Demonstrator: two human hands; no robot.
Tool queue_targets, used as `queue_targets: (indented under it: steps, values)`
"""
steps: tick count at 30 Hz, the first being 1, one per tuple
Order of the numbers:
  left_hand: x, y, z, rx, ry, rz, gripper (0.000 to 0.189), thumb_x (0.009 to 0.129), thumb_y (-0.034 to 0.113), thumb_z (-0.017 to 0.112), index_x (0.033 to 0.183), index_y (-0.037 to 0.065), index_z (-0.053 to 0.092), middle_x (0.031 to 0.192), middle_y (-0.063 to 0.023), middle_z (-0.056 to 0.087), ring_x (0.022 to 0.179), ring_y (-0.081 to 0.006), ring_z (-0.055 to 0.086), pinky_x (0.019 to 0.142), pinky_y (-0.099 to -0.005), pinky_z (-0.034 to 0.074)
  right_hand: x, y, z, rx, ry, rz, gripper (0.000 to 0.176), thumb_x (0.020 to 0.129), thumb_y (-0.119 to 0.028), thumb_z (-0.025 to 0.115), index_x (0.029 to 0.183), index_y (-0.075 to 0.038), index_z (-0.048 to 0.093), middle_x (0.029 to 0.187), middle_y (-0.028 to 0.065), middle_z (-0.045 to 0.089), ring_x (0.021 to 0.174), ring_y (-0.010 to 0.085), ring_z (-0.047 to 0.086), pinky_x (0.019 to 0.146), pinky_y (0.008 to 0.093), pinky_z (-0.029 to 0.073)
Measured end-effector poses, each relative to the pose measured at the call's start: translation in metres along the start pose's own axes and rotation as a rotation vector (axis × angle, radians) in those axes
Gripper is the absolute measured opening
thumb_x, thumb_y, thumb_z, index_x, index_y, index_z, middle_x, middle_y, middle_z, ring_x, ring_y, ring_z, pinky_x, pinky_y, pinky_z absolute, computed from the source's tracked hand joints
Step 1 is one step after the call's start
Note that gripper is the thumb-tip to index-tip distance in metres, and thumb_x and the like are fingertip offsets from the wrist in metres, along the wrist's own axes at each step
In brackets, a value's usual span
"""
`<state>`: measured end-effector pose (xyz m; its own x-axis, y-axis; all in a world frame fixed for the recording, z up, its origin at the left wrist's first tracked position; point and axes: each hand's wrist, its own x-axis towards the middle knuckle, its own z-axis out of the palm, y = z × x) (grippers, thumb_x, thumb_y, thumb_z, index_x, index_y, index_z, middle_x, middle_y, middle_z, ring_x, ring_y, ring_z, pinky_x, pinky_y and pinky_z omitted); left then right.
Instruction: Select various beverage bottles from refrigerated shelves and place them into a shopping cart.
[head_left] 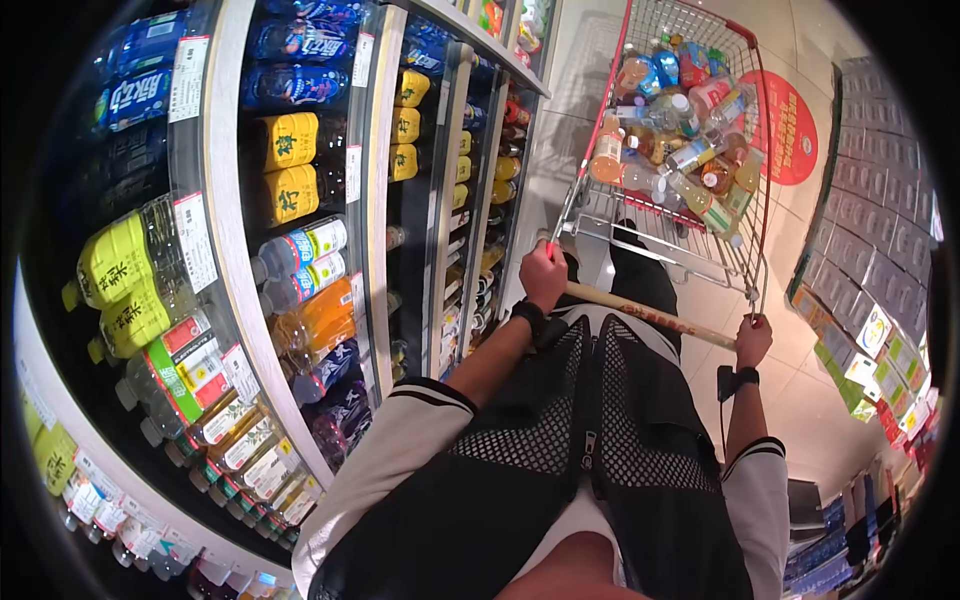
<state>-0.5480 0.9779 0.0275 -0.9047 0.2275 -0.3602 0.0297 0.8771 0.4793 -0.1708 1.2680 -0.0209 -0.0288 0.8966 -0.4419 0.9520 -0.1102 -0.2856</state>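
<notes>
My left hand (545, 275) is closed around the left end of a tan shopping cart handle (640, 312), where a bit of red shows at the fingers. At the handle's other end my right hand (753, 342) is also closed, close to the metal side frame. Beyond the handle, the wire shopping cart (627, 30) with red edging holds a heap of bottled drinks (690, 125) lying at many angles. Some bottles are pale yellow, others orange, pink or blue.
Shelves of drinks line the left side, with yellow-labelled bottles (292, 165), blue bottles (305, 85) and white price tags (195, 240). Stacked boxes (870, 200) stand along the right. A red round floor sticker (790, 130) lies beside the cart on the tiles (800, 420).
</notes>
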Motion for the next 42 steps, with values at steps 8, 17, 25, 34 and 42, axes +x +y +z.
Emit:
queue_targets:
  steps: [8, 17, 25, 34, 42]
  values:
    - [0.014, 0.006, 0.003, 0.067, 0.035, -0.024, 0.028, 0.096, 0.029, 0.061, 0.083, 0.004, 0.062, 0.07, -0.0231, 0.066, 0.07, -0.046, 0.066, 0.062, -0.055, 0.05, -0.011, -0.015, -0.008, 0.224, 0.162, -0.213, 0.056, 0.082, -0.006, 0.07, 0.135, -0.005, 0.054, 0.108, 0.0115, 0.059, 0.085, 0.0214, 0.06, 0.075, 0.0362, 0.053]
    - [0.035, -0.017, 0.008, -0.282, -0.184, 0.063, 0.029, 0.095, 0.029, 0.064, 0.095, 0.0, 0.057, 0.079, -0.0277, 0.066, 0.079, -0.0478, 0.066, 0.068, -0.0547, 0.053, -0.057, -0.208, -0.002, 0.4, 0.255, -0.619, 0.052, 0.084, -0.007, 0.072, 0.133, -0.004, 0.055, 0.126, 0.012, 0.056, 0.112, 0.0247, 0.054, 0.095, 0.0384, 0.046]
    - [0.083, -0.053, -0.073, -0.617, 0.062, 0.287, 0.03, 0.097, 0.022, 0.071, 0.111, 0.001, 0.055, 0.096, -0.0073, 0.054, 0.078, -0.0166, 0.052, 0.07, -0.0311, 0.048, -0.163, -0.436, 0.071, 0.355, -0.223, -1.247, 0.053, 0.079, -0.008, 0.066, 0.131, -0.005, 0.056, 0.131, 0.0162, 0.056, 0.127, 0.0377, 0.05, 0.112, 0.0439, 0.037]
    - [0.125, -0.079, -0.176, -0.429, 0.236, -0.255, 0.066, 0.093, 0.039, 0.076, 0.126, -0.014, 0.055, 0.135, -0.0238, 0.052, 0.111, -0.0287, 0.061, 0.092, -0.0397, 0.052, -0.228, -0.608, 0.197, 0.537, -0.614, -1.38, 0.062, 0.079, -0.014, 0.07, 0.137, -0.002, 0.051, 0.135, 0.0191, 0.055, 0.127, 0.0402, 0.048, 0.111, 0.0462, 0.039]
    - [0.176, -0.106, -0.168, -0.404, 0.297, 0.082, 0.053, 0.094, 0.031, 0.076, 0.125, -0.01, 0.064, 0.126, -0.0208, 0.068, 0.112, -0.0264, 0.067, 0.097, -0.0399, 0.049, -0.236, -0.645, 0.279, 0.494, -0.138, -1.578, 0.03, 0.083, -0.029, 0.067, 0.103, -0.007, 0.072, 0.099, 0.0156, 0.07, 0.106, 0.0376, 0.062, 0.108, 0.0503, 0.038]
